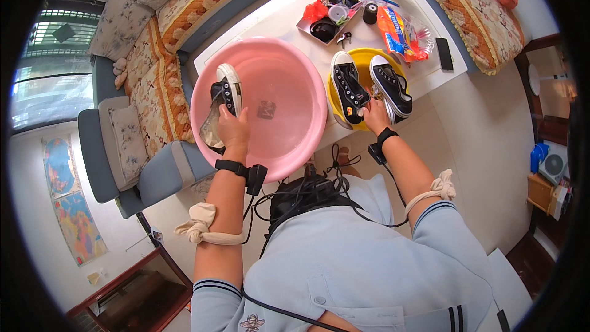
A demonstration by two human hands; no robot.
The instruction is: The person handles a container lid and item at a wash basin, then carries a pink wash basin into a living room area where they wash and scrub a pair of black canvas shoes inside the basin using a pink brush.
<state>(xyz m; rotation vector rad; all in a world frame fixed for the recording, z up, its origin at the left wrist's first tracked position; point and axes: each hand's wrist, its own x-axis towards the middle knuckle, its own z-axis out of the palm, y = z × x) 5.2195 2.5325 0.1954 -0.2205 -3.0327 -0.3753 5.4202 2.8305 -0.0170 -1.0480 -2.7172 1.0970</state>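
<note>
My left hand (231,124) grips a black-and-white canvas shoe (228,89), pale along one side, inside a large pink basin (295,129) with water. My right hand (373,115) is at a yellow basin (337,106), its fingers closed on black canvas shoes with white soles and toe caps. One shoe (349,83) lies on the left side of that basin, another (387,86) on the right, and a further white sole shows underneath; which one my fingers hold is partly hidden.
The white table (212,52) also holds a box of small items (322,27), an orange package (396,31), a black phone (444,53), keys, a white cup and a blue netted tool. Patterned sofas (160,86) flank it. Black cables (276,203) hang from my wrist devices across my lap.
</note>
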